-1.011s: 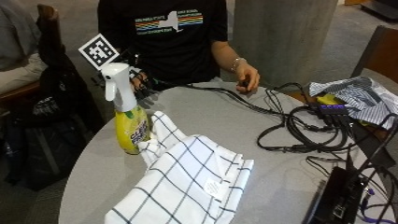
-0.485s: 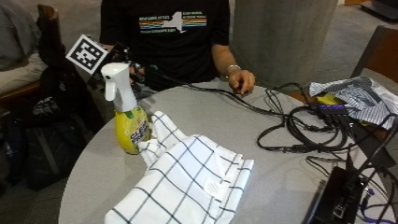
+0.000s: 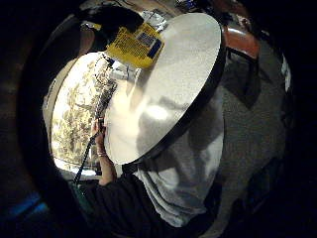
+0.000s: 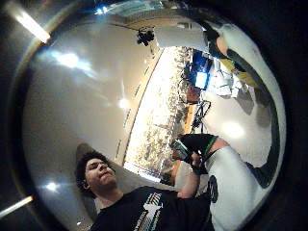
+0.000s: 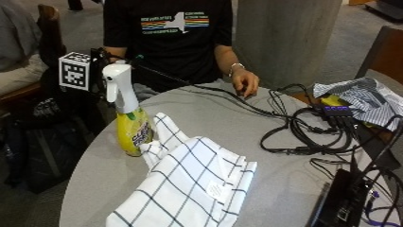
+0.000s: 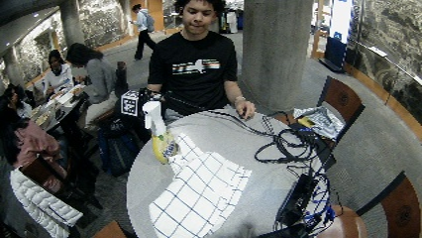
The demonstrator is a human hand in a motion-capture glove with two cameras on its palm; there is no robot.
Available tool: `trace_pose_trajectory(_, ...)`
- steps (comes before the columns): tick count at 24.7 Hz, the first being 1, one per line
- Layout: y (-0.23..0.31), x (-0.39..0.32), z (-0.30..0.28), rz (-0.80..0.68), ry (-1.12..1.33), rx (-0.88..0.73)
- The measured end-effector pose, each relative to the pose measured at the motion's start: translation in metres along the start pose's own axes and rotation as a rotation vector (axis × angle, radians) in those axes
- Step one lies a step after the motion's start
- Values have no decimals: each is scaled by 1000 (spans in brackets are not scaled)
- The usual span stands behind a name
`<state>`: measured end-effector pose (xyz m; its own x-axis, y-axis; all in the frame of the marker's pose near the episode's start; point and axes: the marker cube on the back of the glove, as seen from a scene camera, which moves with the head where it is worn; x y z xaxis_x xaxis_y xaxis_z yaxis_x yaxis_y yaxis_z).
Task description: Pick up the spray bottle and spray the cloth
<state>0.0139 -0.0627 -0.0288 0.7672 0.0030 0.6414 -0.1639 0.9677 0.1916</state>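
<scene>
Gloved right hand (image 5: 100, 59) is raised off the table edge, just behind and beside the white head of the spray bottle (image 5: 129, 116); it is largely hidden, so whether its fingers are spread or curled cannot be told. It is not touching the bottle. Bare left hand (image 5: 244, 83) rests with relaxed fingers on the far rim of the round grey table (image 5: 214, 123), lying on the black cables (image 5: 296, 130) that run from there across the tabletop.

Item 1: spray bottle, yellow body with white trigger head, stands upright near the table's edge on the person's right side. Its base is touching a raised corner of the cloth (image 5: 189, 184).

Item 2: cloth, white with a dark grid pattern, lies spread on the table from beside the bottle toward the near edge, with folds along its upper corner and 1 small label patch on its surface.

Item 3: cables gather into loops toward the far side of the table, where a small dark hub (image 5: 337, 111) sits beside a crumpled striped cloth (image 5: 362, 97). A dark flat device (image 5: 343, 198) lies at the near edge on that same side.

Palm views: the little-finger-side camera looks down at the table from above its edge, with the yellow bottle label (image 3: 134, 47) close by at the rim. The thumb-side camera faces the person's black shirt (image 4: 149, 211) and the ceiling.
</scene>
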Motion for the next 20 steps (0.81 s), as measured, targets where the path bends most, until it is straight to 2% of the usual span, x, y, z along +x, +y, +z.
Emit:
trace_pose_trajectory(10,-52,6,3,7,95,72)
trace_pose_trajectory(20,-116,26,20,53,70,13)
